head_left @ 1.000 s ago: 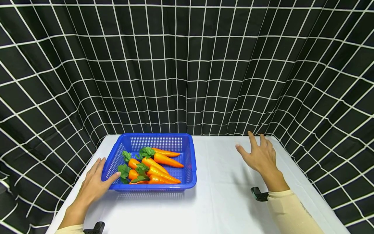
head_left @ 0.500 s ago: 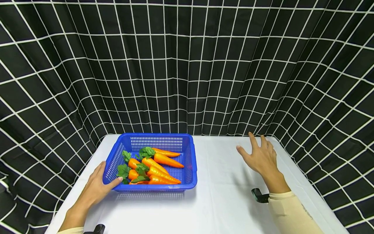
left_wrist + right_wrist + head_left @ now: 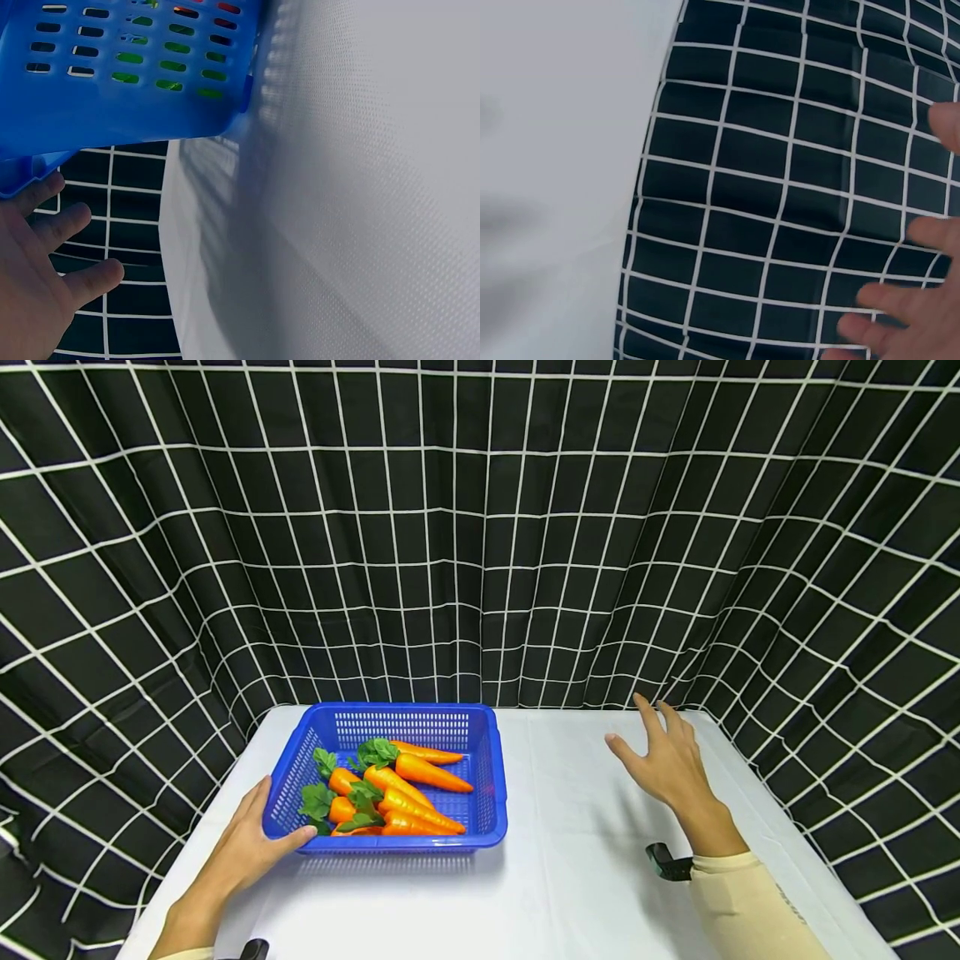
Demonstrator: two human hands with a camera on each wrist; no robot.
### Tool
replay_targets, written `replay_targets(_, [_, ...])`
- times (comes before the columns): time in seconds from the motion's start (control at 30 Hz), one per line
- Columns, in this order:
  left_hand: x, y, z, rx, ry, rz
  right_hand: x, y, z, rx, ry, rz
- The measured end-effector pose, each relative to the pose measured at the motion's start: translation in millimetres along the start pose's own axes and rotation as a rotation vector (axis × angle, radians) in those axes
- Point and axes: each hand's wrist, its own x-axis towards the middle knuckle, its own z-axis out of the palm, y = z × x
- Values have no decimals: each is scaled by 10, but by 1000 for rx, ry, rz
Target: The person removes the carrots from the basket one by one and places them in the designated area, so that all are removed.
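I have the blue basket [image 3: 397,842] on the left part of the table [image 3: 405,902], upright. Inside it I see several orange carrots [image 3: 397,783] lying together, their tips mostly toward the right and their green leaves [image 3: 318,802] toward the left. Some carrots overlap, so I cannot make out each one in full.

My left hand [image 3: 243,843] is at the basket's near left corner, its thumb over the near rim and its other fingers along the outside of the left wall. In the left wrist view the fingers are spread and fairly straight, with one meeting the rim; I read no firm grip.

My right hand [image 3: 669,766] is well apart from the basket, above the right part of the table. Its fingers are spread, thumb out to the side, and it holds nothing.

Each wrist carries a black fitting [image 3: 667,864] near the end of a cream sleeve [image 3: 750,902]. Beyond the white-covered table I see a black curtain [image 3: 480,568] with a white grid, at the back and both sides.
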Motion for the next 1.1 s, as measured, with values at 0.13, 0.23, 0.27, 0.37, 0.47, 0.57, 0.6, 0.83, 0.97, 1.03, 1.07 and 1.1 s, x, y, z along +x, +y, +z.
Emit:
replay_targets(0.13, [-5,13,5,-5,0,0,22,-24,-12,95,101,-96])
replay_targets(0.23, [-12,15,12,-6,-5,-7,35,-30,-7,158,184,-175])
replay_targets(0.27, [-15,15,14,-4,-8,-11,39,-31,-5,176,210,-198])
replay_targets(0.37, [-19,13,21,-4,-7,-12,43,-34,8,225,262,-247])
replay_targets(0.47, [-23,14,26,-3,-8,-16,47,-53,8,283,284,-271])
replay_targets(0.57, [-27,15,29,-3,-9,-22,59,-88,8,363,299,-285])
replay_targets(0.6, [-29,18,28,-3,-11,-24,64,-104,9,391,307,-294])
replay_targets(0.83, [-34,13,24,-6,-15,-30,62,-369,-59,645,282,-334])
replay_targets(0.97, [-38,18,15,-2,-28,-44,27,-594,-162,751,238,-311])
replay_targets(1.03, [-36,21,11,1,-33,-47,24,-655,-178,784,227,-302])
replay_targets(1.07, [-34,23,9,2,-35,-48,28,-675,-176,808,224,-301])
replay_targets(1.1, [-31,23,8,3,-38,-51,34,-688,-170,827,223,-304])
